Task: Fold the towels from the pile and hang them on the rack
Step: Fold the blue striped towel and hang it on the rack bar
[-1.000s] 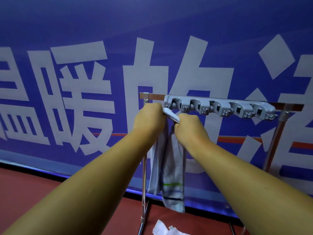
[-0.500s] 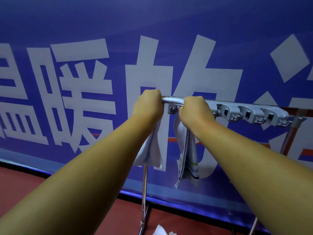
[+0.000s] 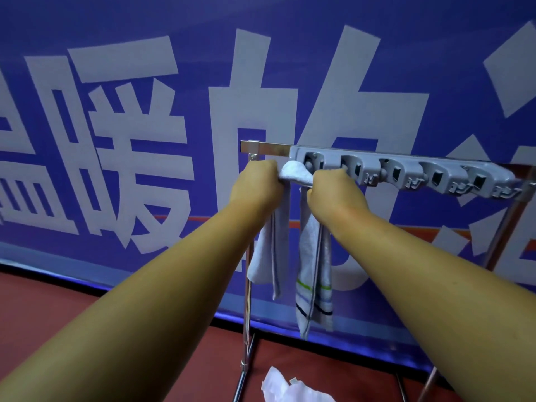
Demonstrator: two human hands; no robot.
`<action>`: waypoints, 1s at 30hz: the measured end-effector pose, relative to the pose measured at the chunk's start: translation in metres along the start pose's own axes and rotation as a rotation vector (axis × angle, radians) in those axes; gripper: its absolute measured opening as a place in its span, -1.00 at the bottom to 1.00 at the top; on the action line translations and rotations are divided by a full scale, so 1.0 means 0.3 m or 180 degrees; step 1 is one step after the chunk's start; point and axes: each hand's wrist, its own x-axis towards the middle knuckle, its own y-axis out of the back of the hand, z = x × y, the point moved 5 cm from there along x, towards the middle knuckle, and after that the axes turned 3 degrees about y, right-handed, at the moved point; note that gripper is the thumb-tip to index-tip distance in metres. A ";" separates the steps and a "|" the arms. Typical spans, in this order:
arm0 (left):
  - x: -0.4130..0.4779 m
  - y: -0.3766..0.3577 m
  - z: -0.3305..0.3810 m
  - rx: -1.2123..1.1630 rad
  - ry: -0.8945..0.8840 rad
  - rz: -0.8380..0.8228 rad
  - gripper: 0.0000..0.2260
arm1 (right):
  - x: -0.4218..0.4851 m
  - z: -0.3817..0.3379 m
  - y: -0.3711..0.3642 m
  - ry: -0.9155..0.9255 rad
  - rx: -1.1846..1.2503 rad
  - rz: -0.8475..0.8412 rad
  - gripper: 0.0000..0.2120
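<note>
Towel (image 3: 295, 174): we clenched it crosswise between left grip (image 3: 259, 181) and right grip (image 3: 333, 190). The rack (image 3: 272, 148) stood just behind; its first clip (image 3: 311, 163) lay nearer our right grip.

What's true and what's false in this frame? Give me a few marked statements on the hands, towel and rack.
1. The left hand and the right hand both grip the towel. True.
2. The towel is held at the right end of the rack. False: it is bunched at the left end, by the first clip of the grey clip strip.
3. The towel has coloured stripes near its lower end. True.
4. The floor below the rack is bare. False: a white cloth lies there.
5. The wall behind is plain white. False: a blue banner with large pale characters hangs there.
</note>
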 end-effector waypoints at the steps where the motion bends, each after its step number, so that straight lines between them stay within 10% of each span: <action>1: -0.001 -0.013 -0.010 -0.0082 0.0025 0.0011 -0.92 | 0.000 0.000 -0.008 -0.0010 0.0057 0.0004 -0.85; 11: -0.105 -0.191 -0.136 -0.0454 0.0292 -0.0406 -0.97 | -0.066 0.008 -0.135 -0.0157 0.0670 -0.0008 -0.82; 23: -0.267 -0.454 -0.257 -0.0454 0.0705 -0.1099 -0.81 | -0.272 0.053 -0.489 -0.0673 0.0699 -0.1553 -0.78; 30: -0.304 -0.512 -0.292 -0.0174 0.0829 -0.1147 -0.92 | -0.286 0.071 -0.493 -0.0671 0.0742 -0.1287 -0.76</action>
